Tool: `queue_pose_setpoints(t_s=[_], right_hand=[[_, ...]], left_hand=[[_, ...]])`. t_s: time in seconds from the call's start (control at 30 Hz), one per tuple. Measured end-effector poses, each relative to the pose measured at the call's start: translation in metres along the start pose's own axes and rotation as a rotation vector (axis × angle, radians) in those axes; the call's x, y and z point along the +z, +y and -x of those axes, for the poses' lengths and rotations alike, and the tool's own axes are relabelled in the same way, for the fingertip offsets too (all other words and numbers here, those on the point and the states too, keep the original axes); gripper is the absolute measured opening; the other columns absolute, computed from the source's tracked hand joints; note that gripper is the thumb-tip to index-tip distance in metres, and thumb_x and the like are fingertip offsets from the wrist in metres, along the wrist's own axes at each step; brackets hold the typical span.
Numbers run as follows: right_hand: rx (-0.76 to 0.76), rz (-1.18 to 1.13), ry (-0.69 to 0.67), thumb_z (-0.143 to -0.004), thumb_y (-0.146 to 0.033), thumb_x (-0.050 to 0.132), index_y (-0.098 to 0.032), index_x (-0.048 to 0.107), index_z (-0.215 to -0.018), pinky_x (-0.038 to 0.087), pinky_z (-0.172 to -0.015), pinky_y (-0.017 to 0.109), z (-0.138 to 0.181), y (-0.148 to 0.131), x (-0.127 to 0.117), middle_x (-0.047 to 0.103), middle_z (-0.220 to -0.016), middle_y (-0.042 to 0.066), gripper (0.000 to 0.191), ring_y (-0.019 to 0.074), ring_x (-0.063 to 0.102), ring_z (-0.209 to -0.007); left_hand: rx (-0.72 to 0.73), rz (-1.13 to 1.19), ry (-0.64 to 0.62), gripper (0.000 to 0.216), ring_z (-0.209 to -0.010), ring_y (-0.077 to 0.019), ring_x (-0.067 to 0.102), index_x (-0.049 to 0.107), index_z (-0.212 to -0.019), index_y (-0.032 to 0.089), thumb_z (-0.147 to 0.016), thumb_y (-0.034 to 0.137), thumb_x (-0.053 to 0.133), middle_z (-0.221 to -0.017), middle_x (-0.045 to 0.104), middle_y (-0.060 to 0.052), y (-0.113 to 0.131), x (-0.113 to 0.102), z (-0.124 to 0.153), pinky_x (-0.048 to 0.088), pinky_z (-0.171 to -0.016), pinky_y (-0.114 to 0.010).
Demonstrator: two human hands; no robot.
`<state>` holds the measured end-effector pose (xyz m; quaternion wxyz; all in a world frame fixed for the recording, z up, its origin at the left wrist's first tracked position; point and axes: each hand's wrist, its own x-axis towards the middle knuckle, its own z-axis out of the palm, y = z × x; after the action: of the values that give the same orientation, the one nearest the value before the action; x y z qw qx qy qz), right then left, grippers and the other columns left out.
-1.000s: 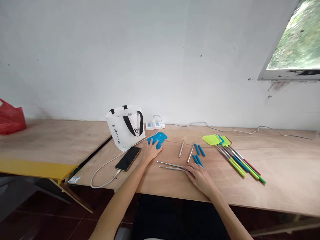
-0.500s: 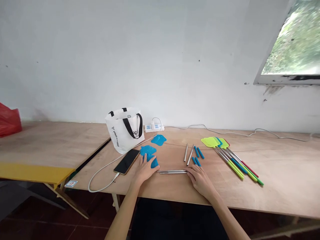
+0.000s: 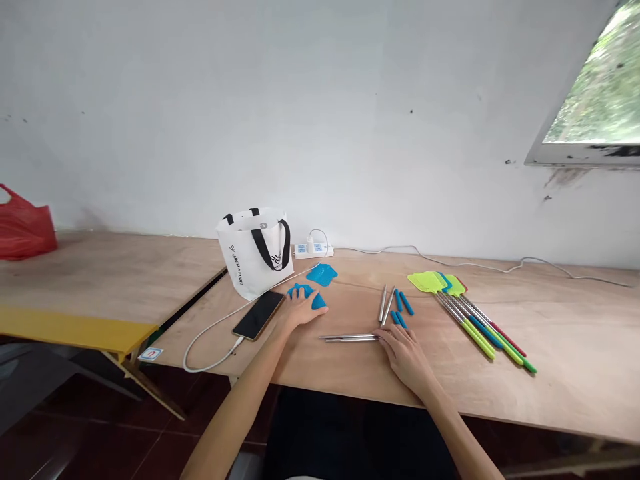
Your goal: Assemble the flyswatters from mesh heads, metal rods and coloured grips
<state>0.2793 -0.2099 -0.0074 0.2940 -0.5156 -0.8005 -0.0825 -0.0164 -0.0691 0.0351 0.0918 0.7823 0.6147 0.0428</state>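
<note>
My left hand [image 3: 301, 311] lies over blue fly swatter heads [image 3: 319, 302], its fingers spread across them and the thumb out to the right. How many heads lie beneath it is partly hidden. Just behind, another blue swatter head [image 3: 323, 274] rests flat on the table. My right hand [image 3: 404, 352] is closed over the right ends of thin metal rods [image 3: 349, 338], which lie side by side on the wood. Beyond that hand are two more metal rods [image 3: 387, 305] and several blue handle grips [image 3: 407, 303].
Several swatters with yellow-green, blue and red parts [image 3: 463, 313] lie to the right. On the left are a phone [image 3: 259, 315] on a white cable and a white bag [image 3: 255, 257]. A power strip [image 3: 313, 250] sits by the wall; the table's front edge is near me.
My left hand has moved away from me, further over the blue swatter heads. My right hand stays at the rod ends. The view has shifted slightly left.
</note>
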Motion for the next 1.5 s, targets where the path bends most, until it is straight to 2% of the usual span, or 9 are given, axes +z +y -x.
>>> queue_pose_setpoints(t_s=[0.13, 0.37, 0.53, 0.73, 0.93, 1.03, 1.17, 1.33, 1.5], right_hand=[[0.024, 0.09, 0.039, -0.104, -0.019, 0.039, -0.027, 0.067, -0.119, 0.042, -0.088, 0.038, 0.001, 0.001, 0.001, 0.07, -0.109, 0.006, 0.033, 0.0227, 0.063, -0.105], [0.026, 0.125, 0.062, -0.103, -0.017, 0.039, -0.026, 0.067, -0.115, 0.04, -0.086, 0.036, 0.001, 0.001, 0.002, 0.07, -0.109, 0.007, 0.032, 0.0226, 0.063, -0.104], [0.027, 0.124, 0.058, -0.104, -0.022, 0.04, -0.025, 0.066, -0.113, 0.039, -0.087, 0.036, 0.0, 0.0, 0.003, 0.069, -0.109, 0.007, 0.028, 0.0222, 0.063, -0.104], [0.022, 0.12, 0.054, -0.105, -0.03, 0.043, -0.025, 0.066, -0.111, 0.04, -0.086, 0.037, -0.001, -0.002, 0.001, 0.069, -0.106, 0.006, 0.024, 0.0227, 0.063, -0.102], [0.008, 0.12, 0.046, -0.105, -0.032, 0.041, -0.025, 0.066, -0.11, 0.041, -0.086, 0.038, -0.001, -0.001, 0.002, 0.069, -0.105, 0.007, 0.026, 0.0229, 0.062, -0.1], [0.013, 0.118, 0.038, -0.106, -0.032, 0.041, -0.026, 0.065, -0.113, 0.04, -0.087, 0.039, -0.001, -0.002, 0.0, 0.069, -0.106, 0.007, 0.026, 0.0237, 0.061, -0.102], [0.074, 0.138, 0.068, -0.106, -0.03, 0.04, -0.027, 0.066, -0.11, 0.04, -0.088, 0.039, -0.002, -0.002, -0.001, 0.069, -0.107, 0.007, 0.027, 0.0236, 0.062, -0.101], [0.157, 0.158, 0.092, -0.103, -0.02, 0.039, -0.028, 0.065, -0.113, 0.04, -0.089, 0.041, 0.0, 0.004, 0.001, 0.07, -0.108, 0.007, 0.029, 0.0243, 0.062, -0.102], [0.197, 0.137, 0.125, -0.104, -0.026, 0.041, -0.028, 0.066, -0.111, 0.038, -0.095, 0.043, -0.003, 0.01, 0.003, 0.072, -0.11, 0.006, 0.026, 0.0245, 0.062, -0.105]], left_hand=[[0.07, 0.03, -0.056, 0.082, -0.151, -0.0476, 0.019, 0.05, -0.147, 0.033, -0.079, 0.08, 0.055, -0.162, 0.032, -0.015, -0.001, 0.0, 0.024, 0.025, -0.115, -0.061], [0.174, 0.131, -0.189, 0.078, -0.156, -0.0395, 0.007, 0.046, -0.149, 0.044, -0.079, 0.075, 0.062, -0.169, 0.018, -0.005, -0.019, -0.014, 0.09, 0.023, -0.119, -0.06], [0.251, 0.099, -0.27, 0.075, -0.157, -0.0358, 0.009, 0.049, -0.145, 0.044, -0.077, 0.061, 0.073, -0.17, 0.017, -0.001, -0.032, -0.028, 0.112, 0.021, -0.122, -0.055], [0.296, 0.054, -0.18, 0.057, -0.157, -0.0317, 0.004, 0.051, -0.143, 0.042, -0.087, 0.036, 0.062, -0.17, 0.016, 0.003, -0.036, -0.022, 0.108, 0.012, -0.125, -0.055], [0.143, 0.092, -0.02, 0.057, -0.157, -0.0313, 0.011, 0.041, -0.15, 0.032, -0.099, 0.058, 0.041, -0.17, 0.019, -0.006, -0.019, -0.001, 0.087, 0.021, -0.123, -0.053], [0.055, 0.047, 0.03, 0.061, -0.156, -0.0331, 0.017, 0.037, -0.153, 0.023, -0.099, 0.053, 0.039, -0.166, 0.027, -0.013, -0.009, 0.001, 0.081, 0.024, -0.122, -0.051], [0.123, 0.021, -0.039, 0.059, -0.152, -0.0298, 0.027, 0.038, -0.152, 0.027, -0.094, 0.037, 0.043, -0.161, 0.037, -0.009, -0.009, -0.008, 0.082, 0.022, -0.123, -0.049], [0.145, 0.063, -0.125, 0.071, -0.155, -0.0286, 0.022, 0.029, -0.157, 0.032, -0.088, 0.028, 0.045, -0.166, 0.028, -0.005, -0.016, -0.019, 0.086, 0.015, -0.124, -0.056], [0.216, 0.077, 0.025, 0.069, -0.157, -0.0257, 0.011, 0.032, -0.156, 0.029, -0.089, 0.019, 0.044, -0.168, 0.023, -0.004, 0.014, -0.01, 0.092, 0.011, -0.127, -0.052]])
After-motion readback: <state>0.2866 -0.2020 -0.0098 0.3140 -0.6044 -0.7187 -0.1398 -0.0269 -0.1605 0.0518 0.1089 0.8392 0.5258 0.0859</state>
